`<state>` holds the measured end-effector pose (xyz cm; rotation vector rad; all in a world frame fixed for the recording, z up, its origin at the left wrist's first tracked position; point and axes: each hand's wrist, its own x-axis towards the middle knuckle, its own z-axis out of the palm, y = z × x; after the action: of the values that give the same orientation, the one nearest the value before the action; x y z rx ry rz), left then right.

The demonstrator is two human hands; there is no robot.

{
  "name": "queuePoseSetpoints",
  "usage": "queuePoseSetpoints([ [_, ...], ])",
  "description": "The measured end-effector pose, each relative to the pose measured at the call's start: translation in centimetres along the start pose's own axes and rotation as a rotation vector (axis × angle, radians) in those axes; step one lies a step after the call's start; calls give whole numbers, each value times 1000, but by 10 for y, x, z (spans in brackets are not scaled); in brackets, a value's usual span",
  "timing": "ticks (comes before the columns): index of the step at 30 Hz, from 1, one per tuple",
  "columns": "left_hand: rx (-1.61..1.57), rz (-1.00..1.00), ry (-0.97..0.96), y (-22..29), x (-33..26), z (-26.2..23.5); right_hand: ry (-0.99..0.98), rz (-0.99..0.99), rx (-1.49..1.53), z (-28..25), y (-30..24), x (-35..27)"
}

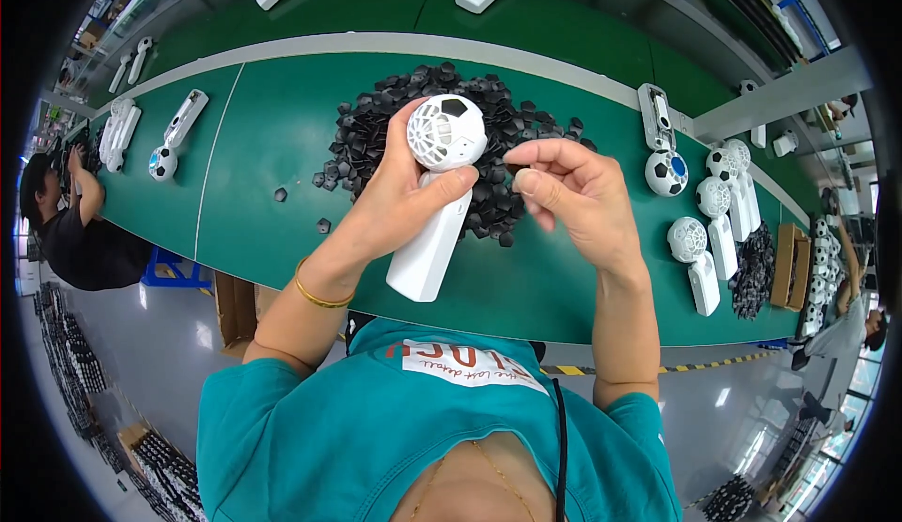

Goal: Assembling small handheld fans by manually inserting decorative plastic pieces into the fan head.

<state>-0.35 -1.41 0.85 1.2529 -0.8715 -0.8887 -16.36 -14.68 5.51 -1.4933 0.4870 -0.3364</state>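
My left hand point(399, 184) is wrapped round a white handheld fan point(427, 249), tilted, its handle pointing toward me. The fan's ball-shaped head point(446, 133) has an open lattice on its left side and a black pentagon patch on top. Just right of the head, my right hand point(573, 193) is held in a pinch, thumb and forefinger close together. Whatever lies between those fingertips is dark and blends with the pile behind. Beneath and beyond both hands spreads a heap of small black pentagon pieces point(376, 132).
Several similar ball-headed fans point(705, 282) lie on the green table point(272, 165) at the right, near another black pile point(754, 273) and a cardboard box point(791, 268). More fans point(177, 137) lie at the left. A co-worker point(70, 212) sits at the far left.
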Motion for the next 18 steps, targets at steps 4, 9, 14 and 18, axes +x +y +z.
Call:
queuePoseSetpoints([
  [4,-17,24,3,0,3,4,-18,-44,116,10,-3,6],
  [9,-24,25,-2,3,5,9,133,-386,-227,23,7,13],
  [14,-4,96,8,-4,7,13,228,-428,-179,33,19,19],
  [18,-13,88,14,-3,8,13,287,-487,-167,35,25,25],
])
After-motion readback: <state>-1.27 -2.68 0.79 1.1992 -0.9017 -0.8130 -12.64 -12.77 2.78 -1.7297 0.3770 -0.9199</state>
